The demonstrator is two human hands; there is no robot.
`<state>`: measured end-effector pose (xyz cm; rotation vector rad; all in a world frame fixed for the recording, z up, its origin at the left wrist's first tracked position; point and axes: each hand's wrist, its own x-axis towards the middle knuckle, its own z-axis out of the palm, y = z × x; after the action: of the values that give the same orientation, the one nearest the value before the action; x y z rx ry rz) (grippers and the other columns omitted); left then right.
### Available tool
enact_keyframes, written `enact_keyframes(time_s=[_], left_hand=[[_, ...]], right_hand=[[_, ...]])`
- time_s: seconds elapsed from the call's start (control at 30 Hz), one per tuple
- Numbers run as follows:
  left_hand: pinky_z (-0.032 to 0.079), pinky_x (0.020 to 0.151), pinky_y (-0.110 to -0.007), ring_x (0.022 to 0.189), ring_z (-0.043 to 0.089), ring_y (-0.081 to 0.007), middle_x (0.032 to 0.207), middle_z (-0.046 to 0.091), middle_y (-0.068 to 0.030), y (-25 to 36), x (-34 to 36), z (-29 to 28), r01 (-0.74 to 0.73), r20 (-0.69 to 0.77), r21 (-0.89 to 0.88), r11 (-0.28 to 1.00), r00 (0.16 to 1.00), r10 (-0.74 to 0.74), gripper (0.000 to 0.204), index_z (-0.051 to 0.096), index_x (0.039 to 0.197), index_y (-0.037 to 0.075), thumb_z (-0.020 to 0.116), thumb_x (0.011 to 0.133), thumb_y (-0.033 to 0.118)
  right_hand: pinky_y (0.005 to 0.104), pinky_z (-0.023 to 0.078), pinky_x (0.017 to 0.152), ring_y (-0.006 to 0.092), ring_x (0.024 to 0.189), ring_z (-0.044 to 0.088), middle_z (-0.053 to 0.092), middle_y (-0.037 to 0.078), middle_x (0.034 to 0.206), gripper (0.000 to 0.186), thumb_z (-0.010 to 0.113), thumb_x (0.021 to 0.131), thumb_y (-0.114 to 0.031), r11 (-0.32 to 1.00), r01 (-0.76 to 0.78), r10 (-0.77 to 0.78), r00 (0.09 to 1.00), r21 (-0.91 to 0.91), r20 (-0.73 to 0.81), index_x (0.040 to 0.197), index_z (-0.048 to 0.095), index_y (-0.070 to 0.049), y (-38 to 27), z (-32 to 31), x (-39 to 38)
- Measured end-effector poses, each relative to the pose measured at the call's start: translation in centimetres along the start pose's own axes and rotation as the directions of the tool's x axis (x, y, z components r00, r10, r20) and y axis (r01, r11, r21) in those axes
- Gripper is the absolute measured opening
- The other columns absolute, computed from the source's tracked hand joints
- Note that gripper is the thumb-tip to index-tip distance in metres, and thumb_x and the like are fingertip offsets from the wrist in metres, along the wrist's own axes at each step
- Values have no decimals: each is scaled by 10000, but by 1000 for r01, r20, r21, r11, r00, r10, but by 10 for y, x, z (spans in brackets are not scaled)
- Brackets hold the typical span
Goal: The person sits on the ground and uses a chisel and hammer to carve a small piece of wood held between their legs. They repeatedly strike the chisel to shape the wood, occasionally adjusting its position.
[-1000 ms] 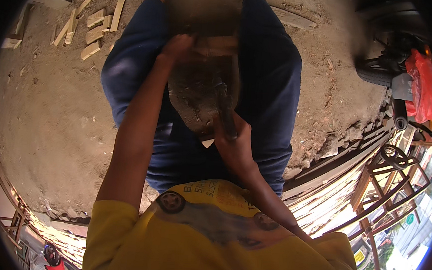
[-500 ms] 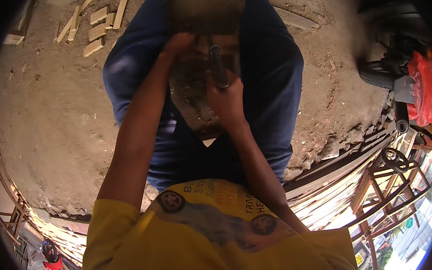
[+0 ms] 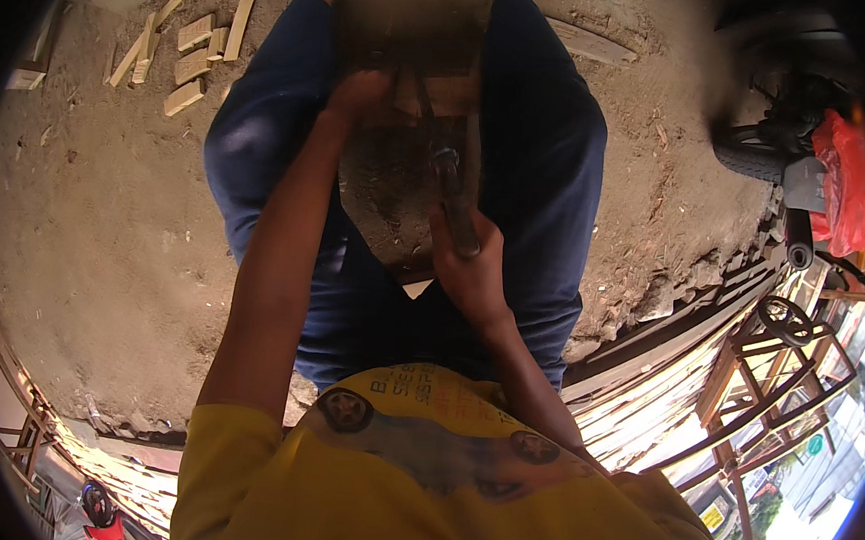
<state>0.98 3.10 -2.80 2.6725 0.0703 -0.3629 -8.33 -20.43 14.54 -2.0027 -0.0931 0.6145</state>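
Between my knees, my right hand [image 3: 471, 268] is wrapped around the dark round handle of a long, thin-bladed hand tool [image 3: 449, 181]. A collar shows at the front of the handle. The narrow blade points away from me and crosses a brown wooden block [image 3: 445, 96]; shadow hides its exact kind and its far tip. At the block's left end, my left hand [image 3: 363, 93] is closed on the wood, its fingertips in shade.
Several cut wood pieces [image 3: 194, 68] lie on the dirt floor at the far left, and a plank [image 3: 594, 43] at the far right. Further right are a tyre [image 3: 746, 157] and a red plastic bag [image 3: 845, 183]. Long wooden strips [image 3: 642, 425] lie behind on the right.
My right hand has drawn the tool back toward my body and slightly to the right, showing more of its blade over the block. My left hand has stayed nearly in place.
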Motion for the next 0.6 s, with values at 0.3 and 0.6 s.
enact_keyframes(time_s=[0.3, 0.6], left_hand=[[491, 912, -459, 1049, 619, -366, 1106, 637, -226, 9, -5, -12, 14, 45, -79, 997, 999, -10, 886, 518, 1222, -11, 768, 639, 608], [463, 957, -438, 1106, 588, -366, 1168, 607, -236, 16, -8, -12, 6, 9, 13, 1000, 1000, -6, 989, 479, 1293, -3, 738, 619, 672]], right_hand=[[257, 368, 495, 24, 588, 466, 522, -30, 606, 182, 597, 925, -120, 996, 39, -39, 999, 82, 3, 810, 587, 21, -15, 7, 48], [254, 356, 496, 23, 579, 429, 491, -37, 603, 181, 604, 926, -130, 996, 20, -17, 999, 86, -32, 838, 614, 27, -8, -21, -16]])
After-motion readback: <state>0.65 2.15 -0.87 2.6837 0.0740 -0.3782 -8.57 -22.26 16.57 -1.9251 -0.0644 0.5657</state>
